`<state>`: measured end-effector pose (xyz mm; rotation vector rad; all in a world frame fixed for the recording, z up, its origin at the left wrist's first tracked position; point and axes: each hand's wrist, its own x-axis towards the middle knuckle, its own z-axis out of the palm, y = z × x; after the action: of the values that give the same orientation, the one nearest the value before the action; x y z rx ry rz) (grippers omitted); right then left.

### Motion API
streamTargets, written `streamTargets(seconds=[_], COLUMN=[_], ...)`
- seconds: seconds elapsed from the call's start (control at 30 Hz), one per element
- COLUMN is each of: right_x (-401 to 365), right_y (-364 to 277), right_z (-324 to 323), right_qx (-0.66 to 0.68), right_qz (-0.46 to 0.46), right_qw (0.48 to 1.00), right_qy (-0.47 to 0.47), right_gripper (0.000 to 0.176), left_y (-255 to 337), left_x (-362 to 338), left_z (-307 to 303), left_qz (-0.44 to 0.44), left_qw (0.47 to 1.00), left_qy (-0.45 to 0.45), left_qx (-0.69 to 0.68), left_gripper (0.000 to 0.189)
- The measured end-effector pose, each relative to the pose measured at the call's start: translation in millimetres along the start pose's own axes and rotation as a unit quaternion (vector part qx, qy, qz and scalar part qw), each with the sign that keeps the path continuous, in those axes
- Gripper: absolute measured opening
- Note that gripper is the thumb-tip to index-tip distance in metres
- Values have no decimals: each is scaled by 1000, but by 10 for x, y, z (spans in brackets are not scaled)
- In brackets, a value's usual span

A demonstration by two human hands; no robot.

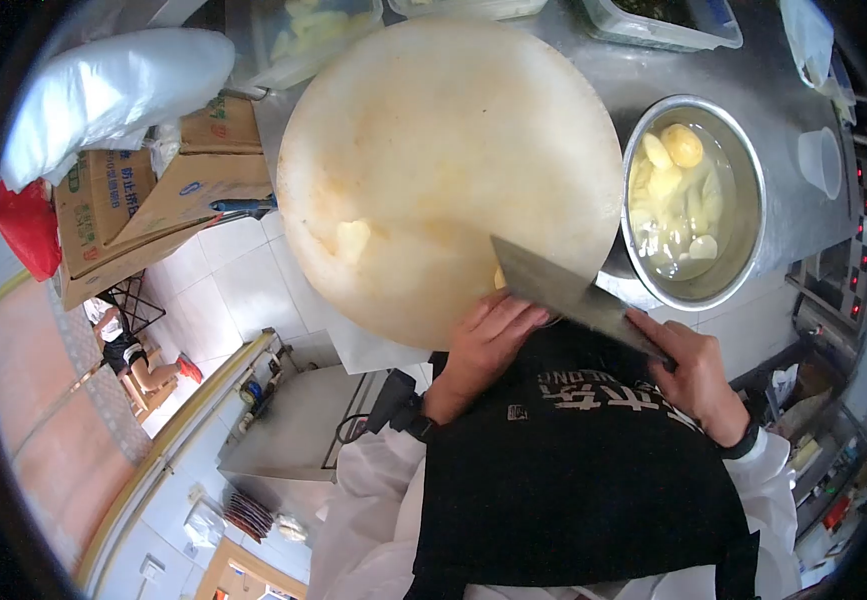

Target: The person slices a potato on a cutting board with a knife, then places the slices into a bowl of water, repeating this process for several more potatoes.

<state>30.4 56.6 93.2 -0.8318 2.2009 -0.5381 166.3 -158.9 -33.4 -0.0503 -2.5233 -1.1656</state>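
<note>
My right hand is closed around the handle end of a wide cleaver, whose blade slants over the lower right of a round cutting board. Beside the blade, at the board's near edge, my left hand has its fingers bent together on a yellowish piece, mostly hidden by the fingers and the blade. A pale slice lies apart on the left part of the board. Right of the board, a metal bowl holds liquid with several peeled yellow pieces.
Plastic containers stand behind the board, one with pale pieces. A dark-filled container and a white cup are at the right. Cardboard boxes stand left. A seated person is partly visible far left.
</note>
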Motion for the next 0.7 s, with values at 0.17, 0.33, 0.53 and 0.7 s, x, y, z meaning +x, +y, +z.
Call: streamTargets(seconds=[0.17,0.33,0.53,0.7], right_x=[48,77,115,174], right_y=[-124,-142,-153,-203], right_z=[-122,-225,-291,-339], right_qx=[-35,-53,-55,-17], right_qz=[-14,-6,-20,14], right_qw=[998,994,992,988], right_qy=[-56,-100,-116,-152], right_gripper=[74,73,73,72], left_y=[-143,-171,-183,-142], left_x=[-181,-331,-398,-289], left_z=[138,251,250,188], left_qz=[-78,-105,-53,-49], left_qw=[993,984,992,995], left_qy=[20,6,-13,3], left_qx=[-88,-142,-110,-88], left_gripper=[30,32,34,31])
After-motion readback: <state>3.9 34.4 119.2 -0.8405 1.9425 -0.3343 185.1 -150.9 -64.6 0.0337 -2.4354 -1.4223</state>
